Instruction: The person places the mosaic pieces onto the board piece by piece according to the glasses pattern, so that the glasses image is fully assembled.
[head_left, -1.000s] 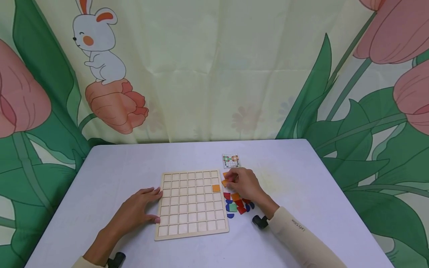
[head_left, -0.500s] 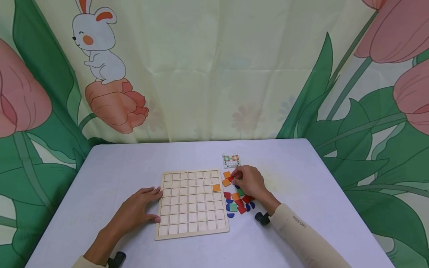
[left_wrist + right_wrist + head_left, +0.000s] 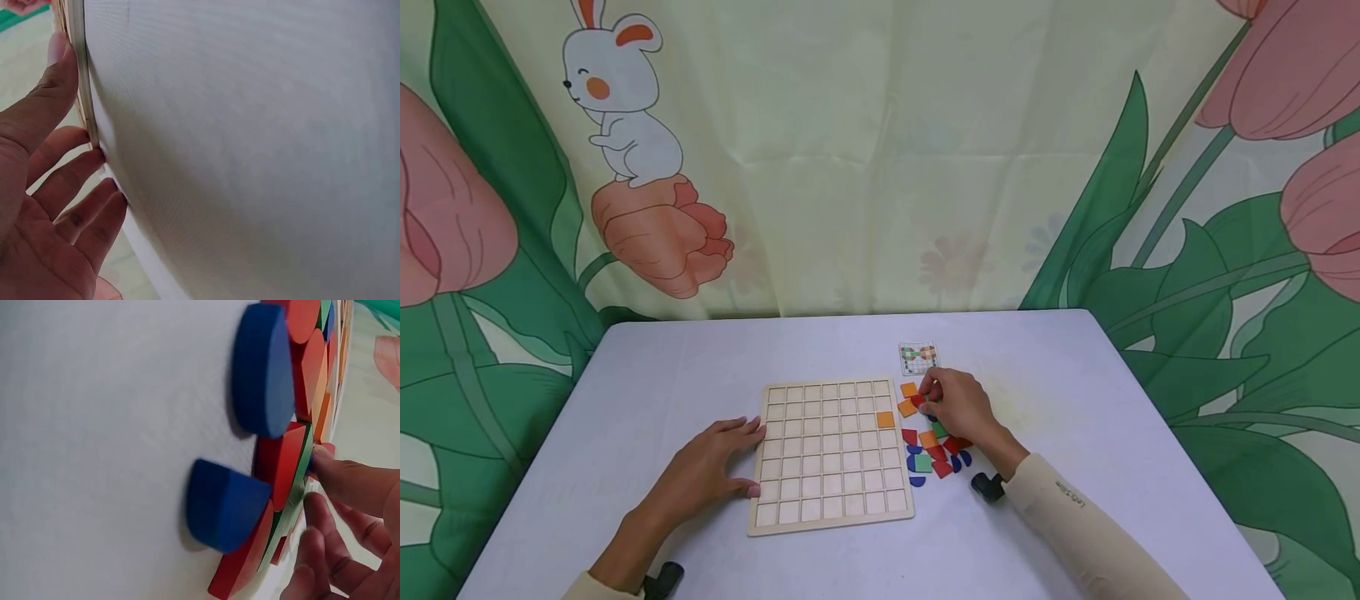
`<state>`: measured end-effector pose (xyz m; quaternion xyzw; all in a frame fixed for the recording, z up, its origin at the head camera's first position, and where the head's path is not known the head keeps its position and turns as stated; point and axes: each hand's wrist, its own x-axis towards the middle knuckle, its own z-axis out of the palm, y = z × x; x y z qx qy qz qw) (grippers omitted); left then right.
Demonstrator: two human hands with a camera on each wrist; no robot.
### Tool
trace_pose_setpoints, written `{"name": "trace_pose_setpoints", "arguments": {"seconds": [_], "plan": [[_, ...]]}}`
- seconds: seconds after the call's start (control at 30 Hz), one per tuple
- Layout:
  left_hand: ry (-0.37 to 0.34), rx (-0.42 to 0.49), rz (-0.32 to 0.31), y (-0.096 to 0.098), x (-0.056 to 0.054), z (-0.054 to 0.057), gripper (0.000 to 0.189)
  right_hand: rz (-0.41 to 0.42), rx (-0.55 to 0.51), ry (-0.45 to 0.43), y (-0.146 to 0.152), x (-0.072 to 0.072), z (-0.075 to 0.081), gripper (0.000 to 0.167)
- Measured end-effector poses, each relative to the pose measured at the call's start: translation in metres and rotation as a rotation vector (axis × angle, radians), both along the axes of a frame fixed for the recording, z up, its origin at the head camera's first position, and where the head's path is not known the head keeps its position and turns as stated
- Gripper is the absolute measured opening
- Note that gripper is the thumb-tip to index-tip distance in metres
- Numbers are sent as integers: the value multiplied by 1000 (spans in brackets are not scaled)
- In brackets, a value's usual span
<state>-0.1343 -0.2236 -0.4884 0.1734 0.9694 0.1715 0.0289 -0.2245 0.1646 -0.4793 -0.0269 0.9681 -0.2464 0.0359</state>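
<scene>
Steadied grid board [image 3: 831, 462] with spread left hand [image 3: 711, 461]; needed gently parted coloured tiles [image 3: 937, 452]; couldn't tell grip of right hand [image 3: 961, 407].

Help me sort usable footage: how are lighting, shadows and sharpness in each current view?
Head: even light, a soft shadow by the left hand, the printed card too small to read finely; left wrist: dimmer, with a fine ripple pattern on the white cloth; right wrist: faint shadows beside the blue pieces, whose edges look slightly soft.
</scene>
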Motion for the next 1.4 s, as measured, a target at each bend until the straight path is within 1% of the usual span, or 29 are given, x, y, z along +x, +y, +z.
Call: {"name": "trace_pose_setpoints", "arguments": {"seconds": [0.17, 0.3, 0.43, 0.6, 0.9, 1.07, 1.23, 1.4], "plan": [[-9, 0, 2, 0, -1, 1, 92, 7, -58, -7, 0, 1, 2, 24], [-15, 3, 4, 0, 0, 2, 92, 18, -160, -28, 0, 3, 3, 22], [-14, 5, 2, 0, 1, 2, 92, 46, -266, -44, -1, 5, 2, 20], [-10, 0, 4, 0, 1, 2, 92, 63, -333, -36, -4, 6, 3, 18], [-4, 5, 6, 1, 2, 3, 92, 82, -365, 1, -9, 8, 6, 21], [-11, 9, 5, 1, 3, 3, 92, 109, -386, 16, -14, 7, 8, 20], [-6, 7, 6, 0, 2, 2, 92, 137, -410, -10, -18, 5, 10, 15], [-3, 11, 4, -1, 1, 1, 92, 175, -395, -32, -23, 2, 9, 12]]}}
